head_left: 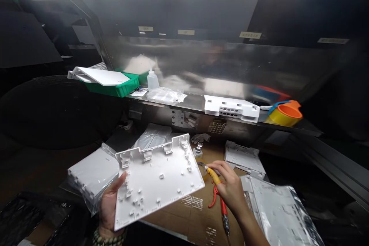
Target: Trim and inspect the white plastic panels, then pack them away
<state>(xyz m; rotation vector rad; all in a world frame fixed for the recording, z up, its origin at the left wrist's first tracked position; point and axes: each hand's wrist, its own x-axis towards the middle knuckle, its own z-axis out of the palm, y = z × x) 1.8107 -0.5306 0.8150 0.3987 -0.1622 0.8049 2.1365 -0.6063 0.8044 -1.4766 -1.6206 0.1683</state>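
My left hand (pixel 111 203) grips a flat white plastic cover panel (pixel 157 178) from below, thumb on its near left corner, inner side with clips and posts facing up. My right hand (pixel 229 186) is closed around a small yellow-handled tool (pixel 212 175) whose metal tip points at the panel's right edge. Under that hand lies a red-handled cutter (pixel 219 201) on the cardboard (pixel 198 209).
Bagged white housings lie at left (pixel 90 173) and right (pixel 276 209), another panel (pixel 243 157) behind. On the metal shelf (pixel 193 102): a white housing (pixel 230 108), green bin (pixel 118 86), squeeze bottle (pixel 152 80), orange-yellow tape rolls (pixel 285 113). A small jar (pixel 197 150) stands near the panel.
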